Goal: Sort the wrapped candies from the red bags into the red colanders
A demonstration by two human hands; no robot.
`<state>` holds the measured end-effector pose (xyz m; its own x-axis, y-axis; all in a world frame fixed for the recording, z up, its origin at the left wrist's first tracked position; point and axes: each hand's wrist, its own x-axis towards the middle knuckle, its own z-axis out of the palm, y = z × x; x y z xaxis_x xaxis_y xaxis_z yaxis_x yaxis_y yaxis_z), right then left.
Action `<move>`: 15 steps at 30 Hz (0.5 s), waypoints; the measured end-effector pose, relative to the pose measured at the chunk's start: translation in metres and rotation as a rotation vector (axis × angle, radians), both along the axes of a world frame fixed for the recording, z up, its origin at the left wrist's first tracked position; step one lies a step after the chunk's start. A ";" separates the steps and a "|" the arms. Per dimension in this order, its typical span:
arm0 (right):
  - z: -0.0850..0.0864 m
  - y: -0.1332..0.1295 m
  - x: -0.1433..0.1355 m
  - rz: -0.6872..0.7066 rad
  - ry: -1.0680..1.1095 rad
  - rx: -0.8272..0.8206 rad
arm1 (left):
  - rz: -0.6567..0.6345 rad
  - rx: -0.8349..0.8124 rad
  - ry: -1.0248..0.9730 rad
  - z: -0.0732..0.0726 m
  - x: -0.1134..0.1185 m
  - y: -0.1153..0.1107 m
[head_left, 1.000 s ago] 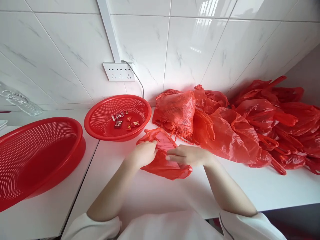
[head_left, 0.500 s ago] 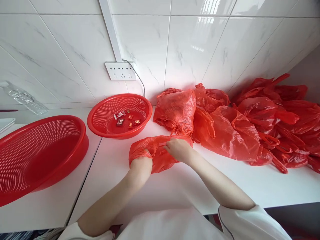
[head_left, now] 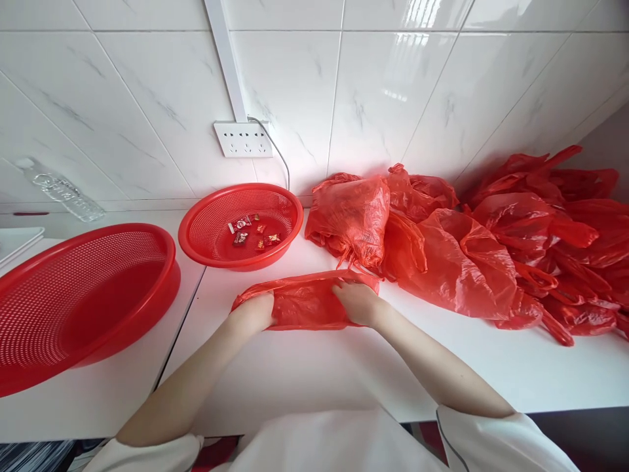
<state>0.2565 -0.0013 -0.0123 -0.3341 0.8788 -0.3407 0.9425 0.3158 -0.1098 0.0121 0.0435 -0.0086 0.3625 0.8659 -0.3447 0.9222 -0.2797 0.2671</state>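
Observation:
A thin red plastic bag (head_left: 309,303) lies stretched sideways on the white table, its mouth spread toward me. My left hand (head_left: 260,308) reaches into its left end up to the wrist; the film hides the fingers. At the right end, my right hand (head_left: 358,300) is in the mouth of the bag, fingers partly stretched out against the film. Just behind the bag stands a round red plastic basket (head_left: 206,226) with several small wrapped candies (head_left: 240,238) on its bottom. A bulging red bag (head_left: 348,213) sits behind my right hand.
A larger red basket (head_left: 164,246) fills the left side. More red plastic bags (head_left: 540,229) are heaped along the right. A clear bottle (head_left: 66,193) lies by the tiled wall, near a socket strip (head_left: 243,139) with a grey cable. A seam crosses the table (head_left: 314,373).
My left hand has moved left inside the bag, drawing it wider and flatter. My right hand has gone from pinching the bag's film to reaching into its mouth. The view has shifted slightly.

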 end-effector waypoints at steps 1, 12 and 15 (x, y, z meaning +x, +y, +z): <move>0.003 0.001 0.000 0.005 0.022 0.014 | -0.025 0.007 0.036 0.002 0.002 -0.001; -0.024 0.013 -0.023 0.028 0.233 0.085 | -0.330 0.075 0.081 -0.006 0.009 0.004; -0.032 0.015 -0.012 -0.036 0.345 -0.125 | -0.211 -0.122 0.153 -0.013 -0.006 0.012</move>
